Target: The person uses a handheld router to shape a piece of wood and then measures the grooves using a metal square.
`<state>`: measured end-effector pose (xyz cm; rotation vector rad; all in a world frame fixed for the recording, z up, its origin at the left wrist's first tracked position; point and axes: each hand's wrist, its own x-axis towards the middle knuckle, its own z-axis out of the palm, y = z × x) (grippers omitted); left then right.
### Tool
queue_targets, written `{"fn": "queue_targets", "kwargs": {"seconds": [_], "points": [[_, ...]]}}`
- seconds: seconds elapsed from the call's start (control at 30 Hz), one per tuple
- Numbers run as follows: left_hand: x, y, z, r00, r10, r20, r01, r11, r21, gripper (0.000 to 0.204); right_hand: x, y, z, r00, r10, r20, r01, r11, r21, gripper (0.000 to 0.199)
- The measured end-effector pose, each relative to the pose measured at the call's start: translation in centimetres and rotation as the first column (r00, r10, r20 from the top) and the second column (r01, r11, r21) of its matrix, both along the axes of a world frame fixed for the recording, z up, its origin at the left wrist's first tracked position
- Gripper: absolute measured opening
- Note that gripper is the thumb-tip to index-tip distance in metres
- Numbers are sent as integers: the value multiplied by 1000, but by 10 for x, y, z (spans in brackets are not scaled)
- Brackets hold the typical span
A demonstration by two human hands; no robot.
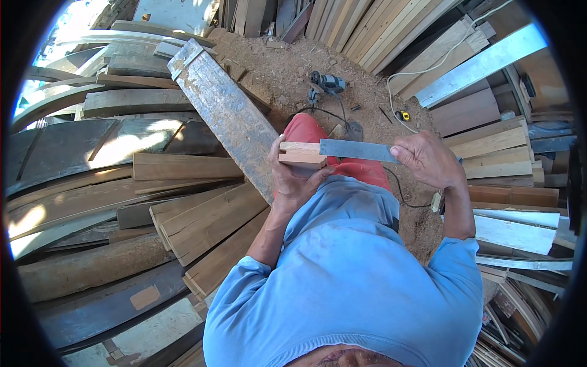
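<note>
My left hand (288,178) is wrapped round a pale reddish wooden block (302,159) in front of my lap. A groove or step runs along the block's end. In my right hand (430,160) I grip the end of a flat grey metal strip (358,150), thumb on top. The strip lies level, its other end at or over the block's right end; whether it touches the wood I cannot tell. Its edges are too small to show whether it is a file, a saw or a ruler.
A long worn plank (226,110) slants away at left, beside stacked boards (189,165). On the sawdust floor ahead lie a corded power tool (328,81) and a yellow tape measure (402,115). More boards (495,150) are piled at right, with a pale cable (422,72) across some.
</note>
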<state>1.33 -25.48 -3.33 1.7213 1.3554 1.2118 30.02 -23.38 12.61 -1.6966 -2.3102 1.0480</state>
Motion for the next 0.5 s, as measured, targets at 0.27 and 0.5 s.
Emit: {"fn": "queue_targets", "kwargs": {"seconds": [0.27, 0.5], "points": [[1, -1, 4, 1000, 7, -10, -6, 1000, 27, 117, -2, 0, 5, 1000, 10, 28, -9, 1000, -25, 45], [2, -4, 1, 1000, -6, 16, 5, 998, 57, 120, -2, -4, 9, 997, 5, 76, -2, 999, -37, 47]]}}
